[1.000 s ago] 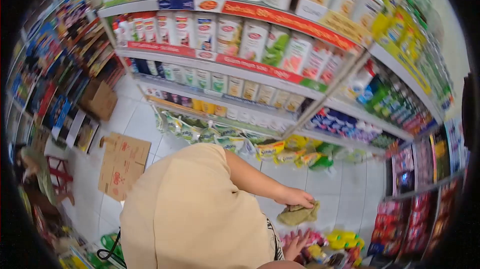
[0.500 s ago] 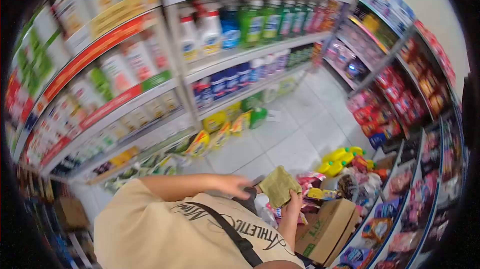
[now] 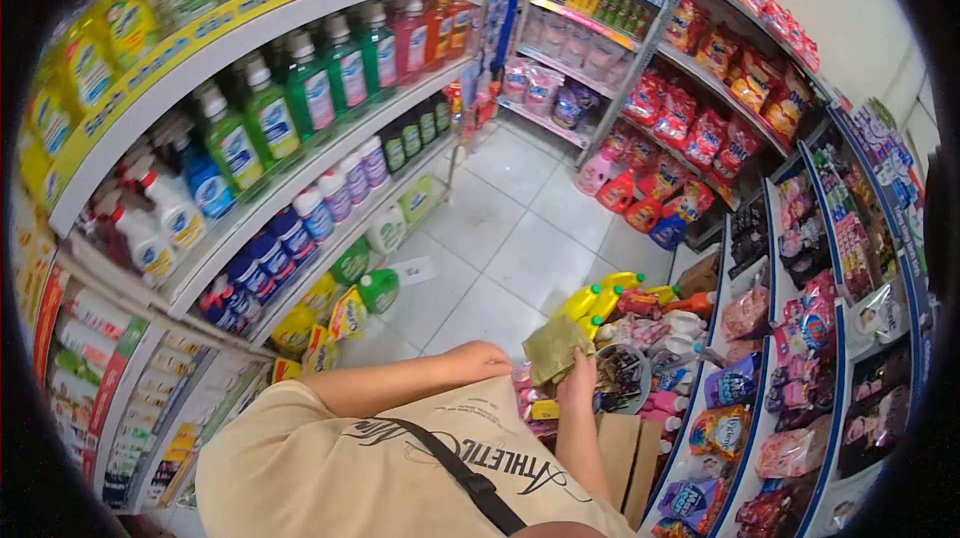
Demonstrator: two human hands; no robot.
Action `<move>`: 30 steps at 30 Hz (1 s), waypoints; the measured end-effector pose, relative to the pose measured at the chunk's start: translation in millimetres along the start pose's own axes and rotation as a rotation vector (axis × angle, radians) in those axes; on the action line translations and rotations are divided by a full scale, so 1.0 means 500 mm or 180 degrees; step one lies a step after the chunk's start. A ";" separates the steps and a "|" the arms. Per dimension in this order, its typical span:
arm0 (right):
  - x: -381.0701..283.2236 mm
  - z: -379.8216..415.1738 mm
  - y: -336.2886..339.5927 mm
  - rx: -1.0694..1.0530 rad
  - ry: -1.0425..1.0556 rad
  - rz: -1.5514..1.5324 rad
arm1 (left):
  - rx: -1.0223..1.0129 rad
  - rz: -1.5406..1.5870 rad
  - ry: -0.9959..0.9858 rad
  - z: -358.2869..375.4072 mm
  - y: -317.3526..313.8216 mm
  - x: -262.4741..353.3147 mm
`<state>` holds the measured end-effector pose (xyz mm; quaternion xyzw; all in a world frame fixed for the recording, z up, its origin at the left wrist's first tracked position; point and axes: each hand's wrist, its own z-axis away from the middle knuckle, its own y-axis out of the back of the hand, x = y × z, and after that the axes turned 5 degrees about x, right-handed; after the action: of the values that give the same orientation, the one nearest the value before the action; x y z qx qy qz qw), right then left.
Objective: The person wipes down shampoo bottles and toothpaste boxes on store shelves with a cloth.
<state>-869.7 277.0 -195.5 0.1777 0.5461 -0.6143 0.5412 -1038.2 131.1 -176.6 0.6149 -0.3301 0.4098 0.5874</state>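
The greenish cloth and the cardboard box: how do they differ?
The cloth is olive green, while the box is tan brown. The cloth looks soft and creased, while the box has stiff, straight-edged panels. The cloth is held in the right hand, while the box is not held. Both are near the right forearm.

On my feed, a pale tiled floor point(image 3: 530, 263) fills mid-frame, bearing a green jug point(image 3: 379, 292) and white sheet point(image 3: 412, 271) left of centre, yellow bottles point(image 3: 603, 302) right of centre. Upper left, I see a shelf point(image 3: 330, 145) holding coloured bottles point(image 3: 272, 123).
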 end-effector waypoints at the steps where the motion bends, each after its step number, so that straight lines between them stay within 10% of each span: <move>1: 0.007 -0.040 0.004 0.0024 0.0060 -0.0025 | -0.0023 0.0229 0.0217 -0.032 0.008 -0.016; 6: 0.048 -0.189 -0.003 0.0376 -0.0019 -0.0455 | 0.0308 0.2420 0.1753 -0.181 0.102 -0.199; 15: -0.005 -0.552 -0.046 0.1083 0.0449 -0.0853 | 0.1642 0.2273 0.1356 -0.638 0.545 -0.292; 25: -0.087 -0.877 -0.192 0.1878 0.0971 -0.0263 | -0.0109 0.2026 0.0264 -1.069 0.616 -0.284; 30: -0.128 -1.159 -0.138 0.1531 0.1158 0.0391 | 0.0413 0.1976 0.0898 -1.232 0.683 -0.395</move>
<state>-1122.7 794.9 -307.7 0.4404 0.4612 -0.6501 0.4131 -1500.8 696.4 -214.4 0.4584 -0.3902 0.6700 0.4343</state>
